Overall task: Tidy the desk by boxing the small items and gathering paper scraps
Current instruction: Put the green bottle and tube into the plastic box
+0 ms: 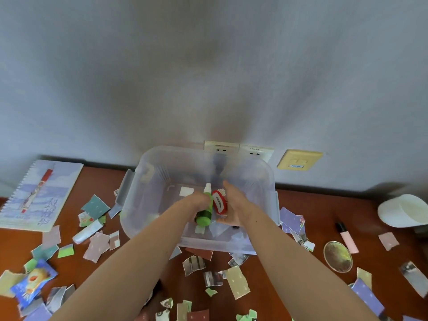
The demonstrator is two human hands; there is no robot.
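A clear plastic box (266, 181) stands on the brown desk against the wall. Both my hands are inside it. My left hand (196, 201) grips a green bottle (205, 215) with a white nozzle pointing away from me. Right beside it, my right hand (234, 205) holds a small red and white item (218, 202). Torn paper scraps (237, 281) of many colours lie all over the desk around the box. A white tube (86, 232) lies on the desk to the left of the box.
A spiral notebook (39, 195) with a red pen (37, 188) on it lies at the far left. A blue snack packet (32, 282) sits at the near left. On the right are a round gold disc (337, 256), a pink and black stick (346, 237) and a white cap (404, 210). Wall sockets (238, 149) sit behind the box.
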